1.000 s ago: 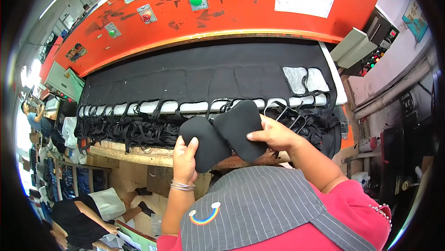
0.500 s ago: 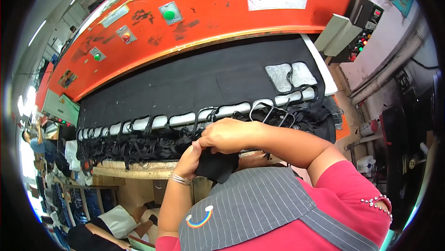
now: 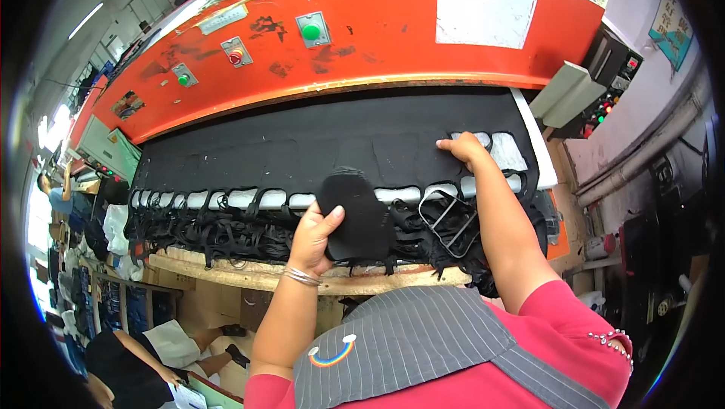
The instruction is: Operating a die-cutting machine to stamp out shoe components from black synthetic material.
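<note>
My left hand [image 3: 311,239] grips a black sole-shaped piece [image 3: 353,216], apparently a stack of thin layers, held upright with the thumb across its face. My right hand [image 3: 468,149] reaches out to the right end of a black sheet [image 3: 302,137]. Its thumb is stretched to the left, and some fingers are hidden beneath the hand. It rests over the sheet beside a cut-out opening [image 3: 507,152] showing a pale surface. More openings run along the sheet's near edge. A metal strip frame with crossbars, like a cutting die [image 3: 451,222], lies near my right forearm.
Tangled black offcuts [image 3: 219,231] hang along the wooden front edge [image 3: 226,273]. An orange machine beam [image 3: 393,31] with buttons spans the back. A control box [image 3: 608,99] with lit lamps stands at the right. Another person [image 3: 140,367] sits at lower left.
My hands have parted. The right has moved away to the far right of the sheet; the left now holds the black piece upright above the offcuts. The view has shifted slightly.
</note>
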### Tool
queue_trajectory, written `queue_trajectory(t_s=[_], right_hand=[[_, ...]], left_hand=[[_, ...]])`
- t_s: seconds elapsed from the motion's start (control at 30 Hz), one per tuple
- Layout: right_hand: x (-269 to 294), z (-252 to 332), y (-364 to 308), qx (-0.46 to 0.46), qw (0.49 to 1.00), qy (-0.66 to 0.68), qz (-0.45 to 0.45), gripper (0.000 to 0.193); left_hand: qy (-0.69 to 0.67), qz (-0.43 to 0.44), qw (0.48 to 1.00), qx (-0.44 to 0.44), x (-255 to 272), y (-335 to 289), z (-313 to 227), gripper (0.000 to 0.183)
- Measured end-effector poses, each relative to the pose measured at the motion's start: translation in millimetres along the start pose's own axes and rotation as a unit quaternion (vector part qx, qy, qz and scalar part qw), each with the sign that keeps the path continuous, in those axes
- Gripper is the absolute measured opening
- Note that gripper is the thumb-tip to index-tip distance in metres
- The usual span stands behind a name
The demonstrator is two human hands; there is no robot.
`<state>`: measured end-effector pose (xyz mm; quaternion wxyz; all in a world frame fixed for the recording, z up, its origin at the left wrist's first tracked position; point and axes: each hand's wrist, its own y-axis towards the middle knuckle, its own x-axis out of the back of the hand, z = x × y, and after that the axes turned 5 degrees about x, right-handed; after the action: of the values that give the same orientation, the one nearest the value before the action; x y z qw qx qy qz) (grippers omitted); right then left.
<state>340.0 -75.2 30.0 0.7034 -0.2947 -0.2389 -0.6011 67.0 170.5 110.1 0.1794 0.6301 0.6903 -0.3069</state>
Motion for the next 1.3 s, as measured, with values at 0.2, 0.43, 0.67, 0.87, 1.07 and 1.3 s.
queue_trajectory(t_s=[0.2,0.43,0.67,0.87,1.07,1.3], right_hand=[[-10.5,22.0,-13.5,0.035,0.998,-0.025,0.051,0.064],[0.1,-60.9,-1.8,0.022,0.977,0.200,0.068,0.045],[12.1,-4.8,-36.0,-0.014,0.931,0.343,0.121,0.049],[0.8,-4.7,-41.0,0.006,0.785,0.595,0.171,0.071],[22.1,-2.9,-41.0,0.019,0.802,0.535,0.264,0.051],[59.8,16.8,-104.4,0.385,0.916,0.085,0.078,0.028]], left_hand=[[0.012,0.033,0.999,0.023,-27.9,24.2,7.7,0.034],[0.019,0.079,0.993,0.085,-68.5,86.7,47.6,0.039],[0.046,0.058,0.997,0.010,-57.7,105.7,60.9,0.042],[0.074,-0.018,0.996,-0.044,-43.2,88.5,44.8,0.034],[0.066,-0.034,0.996,-0.059,-41.8,67.3,34.6,0.030],[0.071,-0.112,0.979,-0.158,-26.6,30.3,19.4,0.031]])
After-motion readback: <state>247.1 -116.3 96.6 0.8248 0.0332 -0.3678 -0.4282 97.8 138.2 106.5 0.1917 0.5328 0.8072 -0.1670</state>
